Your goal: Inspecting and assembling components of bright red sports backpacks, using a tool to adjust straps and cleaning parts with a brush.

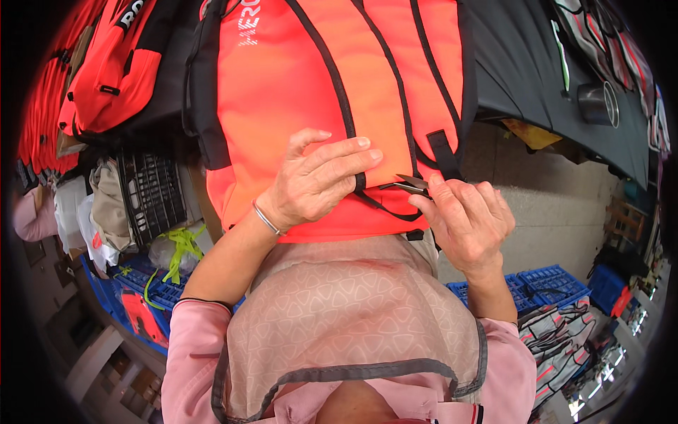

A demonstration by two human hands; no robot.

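Observation:
A bright orange-red backpack (282, 92) with black side panels lies in front of me, its padded shoulder straps on top. My left hand (314, 177) rests on the lower part of the orange shoulder strap (374, 92), fingers stretched across it and somewhat apart; its thumb is partly hidden. In my right hand (470, 219) is a small pair of thread snips (411, 185), gripped between thumb and fingers. The snips' dark blades point left, over the strap's lower end. Just below them, a thin black webbing strap (381, 206) curves across the bag.
The backpack lies on a dark-covered table (522, 78) bearing a metal cup (599, 104). More orange-red bags (116, 85) are piled at the left. A black crate (150, 194) stands below them. Blue crates (554, 286) and grey patterned pieces (561, 346) sit at the lower right.

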